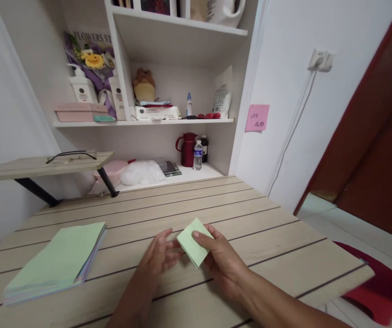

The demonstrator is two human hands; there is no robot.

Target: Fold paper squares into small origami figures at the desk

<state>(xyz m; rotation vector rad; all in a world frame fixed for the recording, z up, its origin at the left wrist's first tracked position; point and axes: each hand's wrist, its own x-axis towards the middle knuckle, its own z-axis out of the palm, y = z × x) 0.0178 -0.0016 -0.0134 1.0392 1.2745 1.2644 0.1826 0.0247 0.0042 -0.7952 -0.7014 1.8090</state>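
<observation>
A wood-grain surface (pixel 202 198) with dark parallel lines fills the foreground, a white shelf unit (pixel 182 25) behind it. Above its near part, in the right hand (pixel 225 259), is a light green paper square (pixel 190 249), layered at its lower edge and tilted so 1 corner points away. The right thumb presses its upper face, with the fingers underneath. The left hand (pixel 161 250) is unclenched, gripping nothing, its fingertips just beside the square's left edge; whether 1 touches it, I cannot tell.

With only 1 hand gripping, the layers could slip or fan apart if the thumb eased; pressing too hard could crease them.

Further left lies a paper stack (pixel 57 255), green on top, with bluish and pinkish edges slightly uneven; a brushing left forearm might skew it. Beyond stand a raised stand (pixel 1 169) bearing eyeglasses (pixel 68 153), a dark red jug (pixel 188 152) and a water bottle (pixel 198 157).
</observation>
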